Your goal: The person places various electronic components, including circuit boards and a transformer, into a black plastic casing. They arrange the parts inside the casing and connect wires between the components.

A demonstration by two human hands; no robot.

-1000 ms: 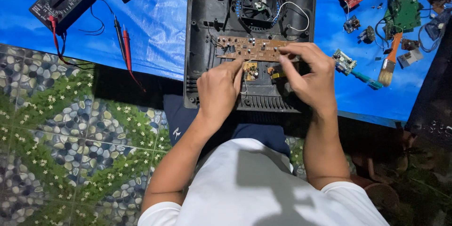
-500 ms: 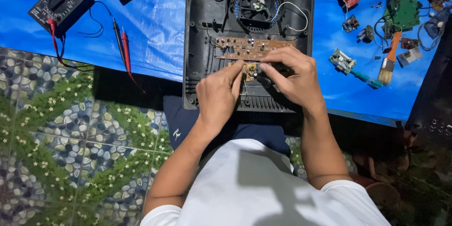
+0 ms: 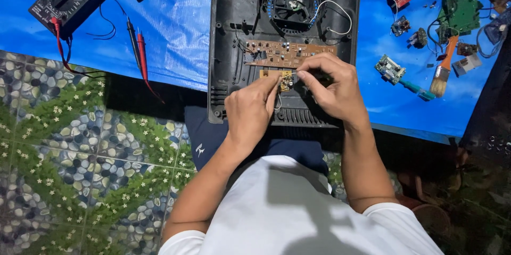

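Both hands have drawn closer together, left hand (image 3: 250, 110) and right hand (image 3: 330, 87) each pinching the small circuit board (image 3: 282, 78) inside the black appliance casing (image 3: 226, 47).

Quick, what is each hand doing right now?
Left hand: fingers pinched on the small tan circuit board.
Right hand: fingers closed at that board; what they hold cannot be told.

right hand (image 3: 332, 87) has slid left, fingertips now meeting left hand (image 3: 250, 109) over small board (image 3: 279, 78).
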